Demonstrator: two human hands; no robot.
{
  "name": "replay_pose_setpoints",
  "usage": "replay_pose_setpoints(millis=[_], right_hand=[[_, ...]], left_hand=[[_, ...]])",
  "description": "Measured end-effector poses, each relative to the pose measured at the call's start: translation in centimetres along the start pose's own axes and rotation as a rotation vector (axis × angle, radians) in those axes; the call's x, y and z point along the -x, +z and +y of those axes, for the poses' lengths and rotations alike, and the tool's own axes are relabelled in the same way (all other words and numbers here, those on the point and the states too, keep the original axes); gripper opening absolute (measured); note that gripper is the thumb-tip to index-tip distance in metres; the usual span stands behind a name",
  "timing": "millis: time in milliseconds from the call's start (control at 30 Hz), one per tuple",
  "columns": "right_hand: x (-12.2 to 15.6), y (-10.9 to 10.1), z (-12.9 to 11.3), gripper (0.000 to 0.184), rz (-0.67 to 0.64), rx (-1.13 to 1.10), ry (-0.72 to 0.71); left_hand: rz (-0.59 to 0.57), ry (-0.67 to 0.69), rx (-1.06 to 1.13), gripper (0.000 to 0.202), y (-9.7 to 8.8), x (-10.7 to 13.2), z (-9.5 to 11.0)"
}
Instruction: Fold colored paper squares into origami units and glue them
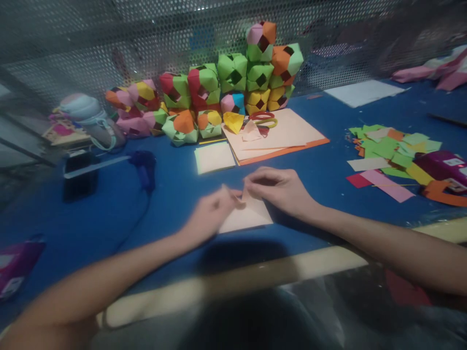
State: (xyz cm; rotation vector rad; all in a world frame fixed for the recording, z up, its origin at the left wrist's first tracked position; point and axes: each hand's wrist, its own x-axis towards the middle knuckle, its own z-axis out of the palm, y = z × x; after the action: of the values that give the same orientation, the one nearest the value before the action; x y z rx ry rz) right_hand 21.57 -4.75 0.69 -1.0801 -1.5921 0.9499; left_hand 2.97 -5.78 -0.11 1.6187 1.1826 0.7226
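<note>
A pale peach sheet of paper (251, 217) lies on the blue table (175, 194) in front of me, partly folded. My left hand (209, 214) rests on its left side with fingers closed in a pinch on the paper's upper edge. My right hand (280, 189) presses on the top right part, fingers curled down onto the fold. Both hands meet at the paper's top corner. The picture is blurred by motion.
Stacked folded paper cubes (233, 82) in green, orange, pink and yellow stand at the back against a perforated screen. Peach and orange sheets (280, 136), a small square pad (214, 157), coloured paper scraps (390, 155), a purple box (443, 167) and a blue tool (144, 167) lie around.
</note>
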Motion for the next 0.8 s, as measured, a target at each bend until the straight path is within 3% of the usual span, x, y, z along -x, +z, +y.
replay_pose_setpoints(millis=[200, 500, 800], right_hand=[[0.3, 0.3, -0.2, 0.015, 0.017, 0.041, -0.023], [0.7, 0.5, -0.7, 0.015, -0.049, 0.089, -0.054], [0.6, 0.6, -0.5, 0.014, -0.036, 0.132, -0.026]], left_hand=[[-0.030, 0.067, -0.058, 0.022, 0.2, 0.2, 0.4], [0.002, 0.005, -0.076, 0.025, 0.6, 0.4, 0.8], [0.038, -0.018, -0.093, 0.028, 0.8, 0.5, 1.1]])
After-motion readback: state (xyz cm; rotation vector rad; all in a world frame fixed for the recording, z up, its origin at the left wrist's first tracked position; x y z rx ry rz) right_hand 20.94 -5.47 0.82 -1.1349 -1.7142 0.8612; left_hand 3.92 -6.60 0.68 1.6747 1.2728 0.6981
